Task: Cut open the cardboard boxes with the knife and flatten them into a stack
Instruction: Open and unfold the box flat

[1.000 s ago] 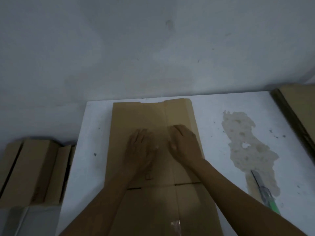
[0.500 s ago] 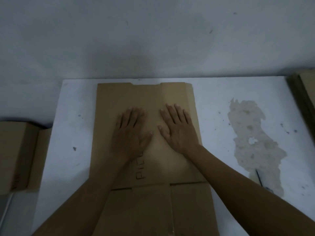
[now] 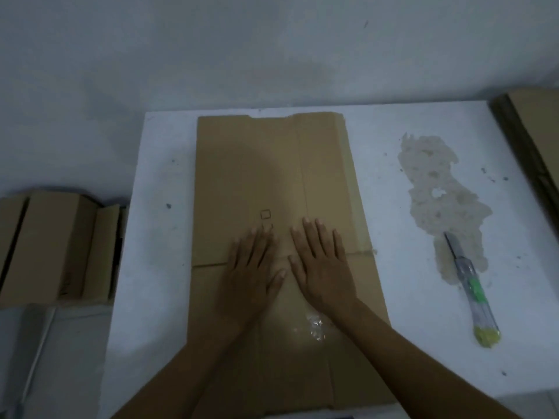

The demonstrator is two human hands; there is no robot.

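A flattened brown cardboard box (image 3: 272,164) lies lengthwise on the white table (image 3: 423,352), reaching from the far edge to the near edge. My left hand (image 3: 251,276) and my right hand (image 3: 323,267) press flat on it side by side, fingers straight, over the crease between panel and flaps. A scrap of clear tape (image 3: 316,326) clings to the cardboard just below my right wrist. The utility knife (image 3: 472,291), with a clear and green body and a yellow end, lies on the table to the right, blade pointing away, untouched.
Several unflattened cardboard boxes (image 3: 51,246) stand on the floor to the left of the table. More cardboard (image 3: 532,146) lies at the table's far right edge. A rough patch of worn surface (image 3: 438,189) marks the table under the knife's blade.
Both hands have slid along the cardboard towards me, from the middle of the upper panel down to the flap crease, staying flat. The view has shifted, bringing the knife back in full.
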